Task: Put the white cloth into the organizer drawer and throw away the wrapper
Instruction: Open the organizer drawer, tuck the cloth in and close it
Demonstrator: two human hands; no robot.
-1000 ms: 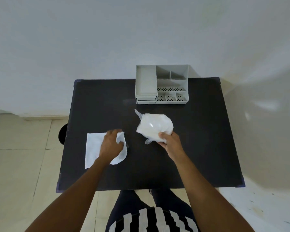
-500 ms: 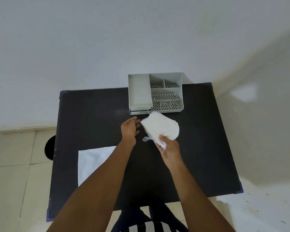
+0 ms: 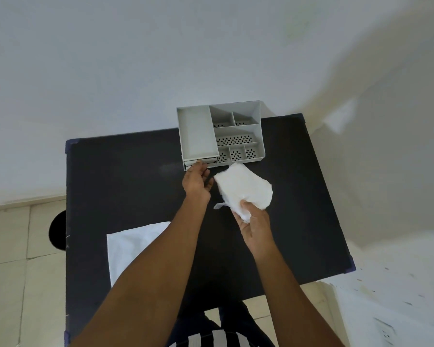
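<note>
Two hands over a black bench, one at the drawer, one gripping a white bundle

Nearest, a flat white sheet [image 3: 133, 249] lies on the black bench [image 3: 125, 176] at its left front, partly hidden under the left forearm; whether it is the wrapper or a cloth cannot be told; further in, the right hand [image 3: 254, 227] is closed on the near end of the white cloth [image 3: 243, 190], a crumpled bundle held above the bench with a thin clear tail hanging at its left; the left hand [image 3: 196, 182] is loosely open, fingers curled, fingertips touching the front of the drawer [image 3: 198, 164] low on the organizer's left side; the drawer looks barely out; farthest, the grey organizer [image 3: 259, 136] stands at the bench's back edge against the wall, its compartments bare.
</note>
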